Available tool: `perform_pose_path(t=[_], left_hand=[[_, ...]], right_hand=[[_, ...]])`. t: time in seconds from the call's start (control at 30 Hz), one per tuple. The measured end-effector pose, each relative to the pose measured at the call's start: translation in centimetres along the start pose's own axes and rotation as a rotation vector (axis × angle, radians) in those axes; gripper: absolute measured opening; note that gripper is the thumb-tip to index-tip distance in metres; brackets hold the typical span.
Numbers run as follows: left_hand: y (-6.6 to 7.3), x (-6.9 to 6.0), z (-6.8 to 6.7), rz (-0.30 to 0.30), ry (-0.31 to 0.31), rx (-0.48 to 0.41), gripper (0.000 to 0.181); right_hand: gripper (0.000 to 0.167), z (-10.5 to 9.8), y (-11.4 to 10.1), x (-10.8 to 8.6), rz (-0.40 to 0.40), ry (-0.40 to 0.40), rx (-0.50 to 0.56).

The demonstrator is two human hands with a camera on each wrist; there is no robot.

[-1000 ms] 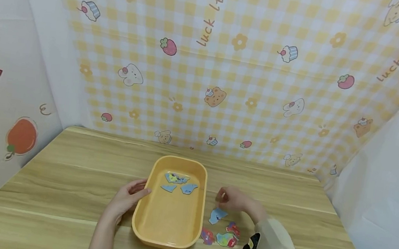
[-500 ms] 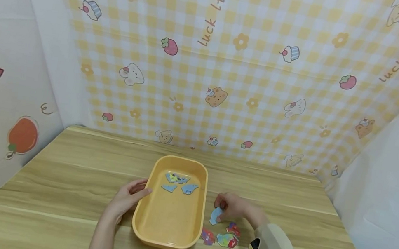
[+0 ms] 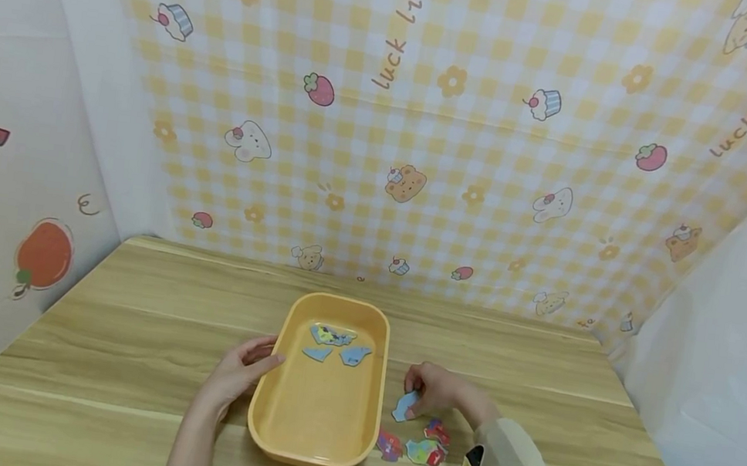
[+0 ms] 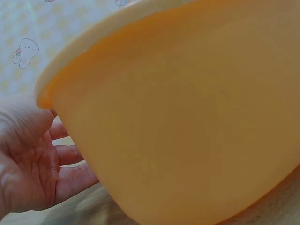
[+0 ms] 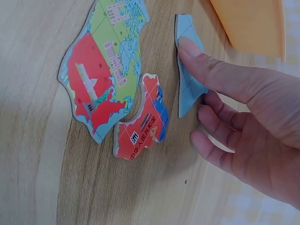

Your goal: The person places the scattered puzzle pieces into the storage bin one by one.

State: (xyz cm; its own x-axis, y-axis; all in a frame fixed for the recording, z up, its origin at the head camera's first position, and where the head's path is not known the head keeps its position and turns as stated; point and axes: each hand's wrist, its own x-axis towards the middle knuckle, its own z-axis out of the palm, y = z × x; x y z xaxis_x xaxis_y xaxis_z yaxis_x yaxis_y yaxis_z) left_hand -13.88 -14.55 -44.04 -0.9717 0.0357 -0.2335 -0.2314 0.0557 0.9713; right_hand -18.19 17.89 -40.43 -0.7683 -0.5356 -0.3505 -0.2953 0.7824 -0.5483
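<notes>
My left hand holds the left side of a yellow plastic bin, thumb over the rim. In the left wrist view, its fingers rest on the outer wall. My right hand pinches a light blue map puzzle piece just right of the bin. The right wrist view shows the thumb on that piece's printed face and the index finger at its edge. Nearer the person lie a green and red map piece, a red and blue piece and a reddish purple piece.
Three puzzle pieces lie at the bin's far end: a blue and yellow one and two blue ones, left and right. The wooden table ends at a yellow checked cloth at the back.
My right hand has moved down onto the blue puzzle piece beside the bin and taken hold of it between thumb and finger. My left hand and the bin have stayed put.
</notes>
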Motion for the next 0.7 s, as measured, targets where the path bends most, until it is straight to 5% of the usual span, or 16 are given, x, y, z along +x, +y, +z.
perform_pose_path(t=[0.7], left_hand=[[0.15,-0.21,0.04,0.024,0.011,0.013,0.054]], right_hand=[[0.011,-0.37,0.13,-0.62,-0.055,-0.080,0.111]])
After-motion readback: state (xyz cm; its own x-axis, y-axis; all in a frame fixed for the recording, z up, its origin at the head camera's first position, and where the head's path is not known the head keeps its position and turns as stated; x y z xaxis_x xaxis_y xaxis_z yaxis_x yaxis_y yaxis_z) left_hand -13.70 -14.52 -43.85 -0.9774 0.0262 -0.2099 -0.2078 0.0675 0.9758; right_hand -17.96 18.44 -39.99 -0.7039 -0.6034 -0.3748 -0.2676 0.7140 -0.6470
